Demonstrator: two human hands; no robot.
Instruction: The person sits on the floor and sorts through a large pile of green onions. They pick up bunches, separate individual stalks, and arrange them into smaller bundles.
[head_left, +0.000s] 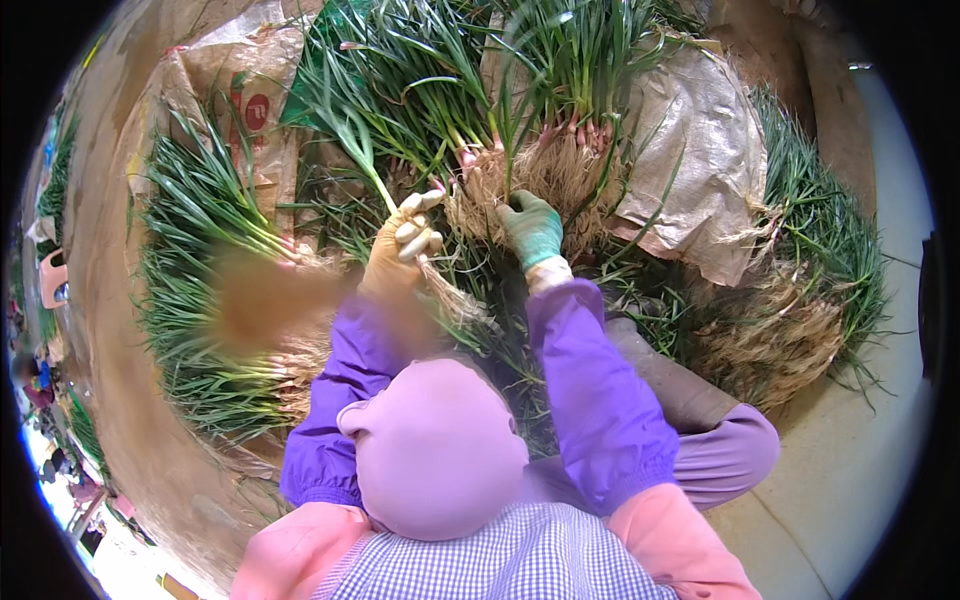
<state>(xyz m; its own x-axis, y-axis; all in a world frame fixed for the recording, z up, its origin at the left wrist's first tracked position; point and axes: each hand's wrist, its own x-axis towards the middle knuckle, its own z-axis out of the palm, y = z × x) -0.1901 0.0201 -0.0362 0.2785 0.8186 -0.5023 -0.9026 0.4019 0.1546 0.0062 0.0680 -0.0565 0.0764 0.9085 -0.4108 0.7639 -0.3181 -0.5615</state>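
Note:
My left hand, in a pale yellowish glove, is closed around a young green garlic plant. The plant's leaves fan up and away from my fist, and its whitish roots hang out below. To the right, my right hand wears a green glove with a white cuff. Its thumb and forefinger pinch a long thin green leaf just in front of the root mass. Right beyond both hands lie bundled garlic plants, with pinkish stem bases and a thick tangle of tan roots.
On my left, more garlic plants are piled, roots towards me; a brown blur covers part of them. Woven sacks lie around the far bundles. Another heap sits at the right on the tiled floor. Loose leaves cover the ground between my legs.

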